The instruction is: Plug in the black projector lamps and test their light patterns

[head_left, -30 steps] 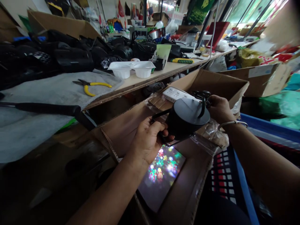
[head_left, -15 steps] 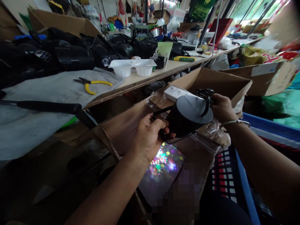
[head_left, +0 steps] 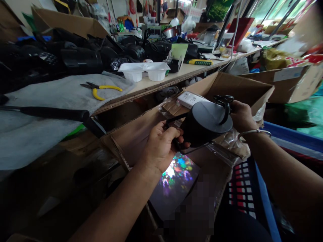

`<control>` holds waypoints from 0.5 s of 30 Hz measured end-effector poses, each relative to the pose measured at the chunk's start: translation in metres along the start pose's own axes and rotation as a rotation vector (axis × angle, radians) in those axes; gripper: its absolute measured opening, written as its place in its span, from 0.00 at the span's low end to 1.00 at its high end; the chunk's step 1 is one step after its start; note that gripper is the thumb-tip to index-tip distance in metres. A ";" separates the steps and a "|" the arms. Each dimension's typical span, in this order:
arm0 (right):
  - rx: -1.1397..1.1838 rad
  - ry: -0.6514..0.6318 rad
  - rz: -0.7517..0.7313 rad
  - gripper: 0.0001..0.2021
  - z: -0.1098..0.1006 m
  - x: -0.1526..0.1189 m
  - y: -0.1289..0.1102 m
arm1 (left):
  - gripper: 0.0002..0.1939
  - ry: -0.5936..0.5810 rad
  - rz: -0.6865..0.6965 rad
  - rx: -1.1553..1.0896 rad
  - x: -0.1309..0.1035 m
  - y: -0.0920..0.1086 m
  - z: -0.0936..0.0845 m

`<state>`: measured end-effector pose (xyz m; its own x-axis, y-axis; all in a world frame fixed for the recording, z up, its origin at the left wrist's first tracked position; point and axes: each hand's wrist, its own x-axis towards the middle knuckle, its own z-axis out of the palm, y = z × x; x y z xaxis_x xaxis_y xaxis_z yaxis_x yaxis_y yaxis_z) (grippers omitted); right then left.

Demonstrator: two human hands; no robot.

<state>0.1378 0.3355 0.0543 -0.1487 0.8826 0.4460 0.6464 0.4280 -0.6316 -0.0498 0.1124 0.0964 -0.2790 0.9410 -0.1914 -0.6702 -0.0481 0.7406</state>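
A black lamp (head_left: pixel 205 121) is tilting above an open carton (head_left: pixel 142 129), its flat grey end facing up. At its nine o'clock, the left hand (head_left: pixel 164 143) is gripping the lamp's bracket (head_left: pixel 178 117), thumb pressing above and fingers curling underneath. At three o'clock, the right hand (head_left: pixel 241 116) is bending its fingers in beside a bundled cord (head_left: pixel 223 99); the tips are hiding, so I cannot tell whether they are grasping it.

At seven o'clock, coloured light (head_left: pixel 179 169) is falling on a panel (head_left: pixel 168 201) inside the carton, apparently coming from the lamp's lower end. The step in hand seems to be checking that light while the left hand is steadying the lamp. The next move, I judge, is calling for a firm hold on the bracket and care that the cord is not snagging.

At eleven o'clock, a white power strip (head_left: pixel 190 99) is lying just beside the lamp in this view. At five o'clock, a blue basket (head_left: pixel 263 201) is standing beside the carton. Farther out, a white tray (head_left: pixel 143 70) is sitting on the bench (head_left: pixel 127 100) at ten o'clock, and yellow-handled pliers (head_left: pixel 107 87) are resting on grey sheeting (head_left: pixel 63 131) between nine and ten.
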 end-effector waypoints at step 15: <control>-0.020 -0.017 0.001 0.09 -0.001 -0.002 -0.003 | 0.09 -0.002 -0.002 0.016 -0.002 0.000 -0.001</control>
<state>0.1369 0.3323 0.0559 -0.1607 0.8865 0.4339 0.6617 0.4229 -0.6191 -0.0503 0.1103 0.0959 -0.2763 0.9418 -0.1916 -0.6594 -0.0408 0.7507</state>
